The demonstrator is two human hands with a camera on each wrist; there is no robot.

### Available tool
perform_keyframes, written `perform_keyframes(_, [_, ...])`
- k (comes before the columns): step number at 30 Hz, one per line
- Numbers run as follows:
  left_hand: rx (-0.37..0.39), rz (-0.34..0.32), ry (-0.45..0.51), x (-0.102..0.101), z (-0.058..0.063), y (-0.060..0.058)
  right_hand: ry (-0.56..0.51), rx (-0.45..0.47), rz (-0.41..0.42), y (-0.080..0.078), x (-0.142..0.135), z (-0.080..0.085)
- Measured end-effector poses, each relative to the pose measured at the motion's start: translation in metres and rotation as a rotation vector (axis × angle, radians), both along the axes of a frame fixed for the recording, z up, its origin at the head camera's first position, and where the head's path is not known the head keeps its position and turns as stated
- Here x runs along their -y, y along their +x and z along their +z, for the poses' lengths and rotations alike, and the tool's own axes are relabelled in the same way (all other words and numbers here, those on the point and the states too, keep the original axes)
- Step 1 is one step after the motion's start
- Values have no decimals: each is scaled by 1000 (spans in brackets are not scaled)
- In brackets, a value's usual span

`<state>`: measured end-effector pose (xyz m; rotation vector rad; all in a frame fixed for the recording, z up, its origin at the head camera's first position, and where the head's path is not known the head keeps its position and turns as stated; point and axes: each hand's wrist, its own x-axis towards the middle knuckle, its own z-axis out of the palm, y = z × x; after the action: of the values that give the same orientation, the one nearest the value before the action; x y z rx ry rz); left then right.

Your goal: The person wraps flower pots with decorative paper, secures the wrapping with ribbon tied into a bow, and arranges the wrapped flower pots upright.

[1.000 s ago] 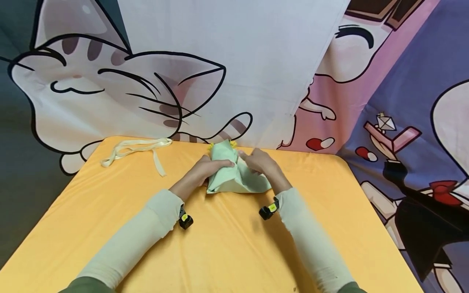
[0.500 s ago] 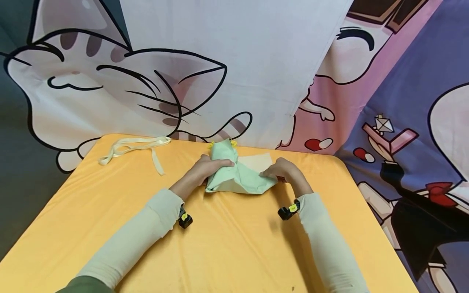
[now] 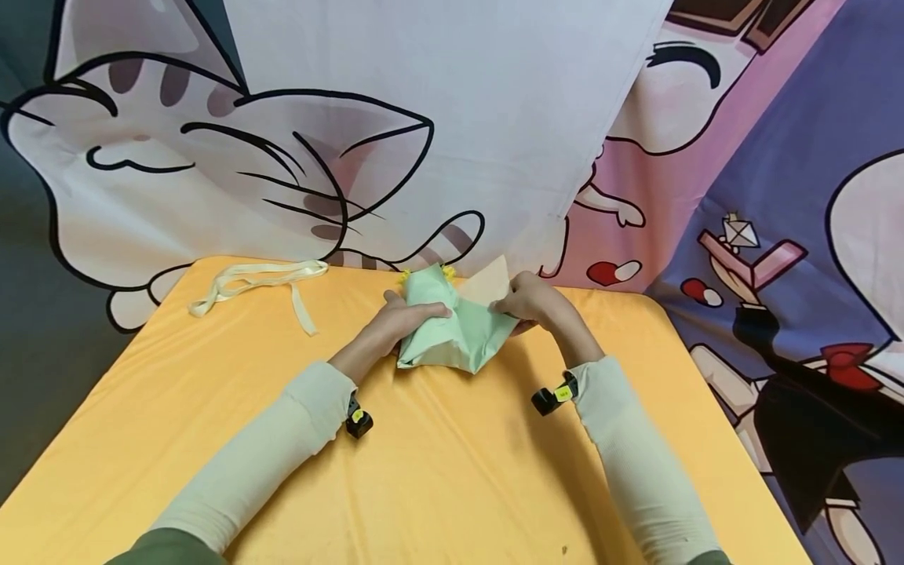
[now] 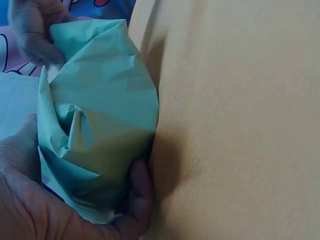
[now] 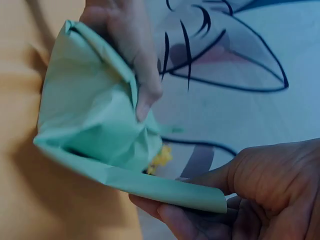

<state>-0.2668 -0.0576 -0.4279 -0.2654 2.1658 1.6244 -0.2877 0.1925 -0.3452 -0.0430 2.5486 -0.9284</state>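
A pale green sheet of wrapping paper [image 3: 431, 333] is folded around a bundle near the far edge of the table. Small yellow flowers [image 3: 448, 272] peek out beyond its far end and show again beside the paper in the right wrist view. My left hand [image 3: 397, 326] grips the bundle from the left, thumb over the folded layer and fingers underneath. At the right, my right hand [image 3: 534, 300] pinches the loose edge of the paper [image 5: 195, 196] between thumb and fingers, holding that flap raised. A cream underside [image 3: 489, 281] of the flap shows. The stems are hidden inside.
A cream ribbon [image 3: 257, 278] lies in loose loops at the back left of the yellow-covered table [image 3: 424, 486]. Behind the table's far edge hangs a cloth backdrop [image 3: 523, 141] printed with cartoon figures.
My right hand went right from the bundle's middle to the paper's loose edge, then lifted that edge up and slightly left. My left hand keeps its grip on the bundle.
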Motion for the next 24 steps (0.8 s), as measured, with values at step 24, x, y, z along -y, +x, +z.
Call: perform_keyframes(24, [-149,114,-117,-7,-4,7,-159,4,55,17,51,9])
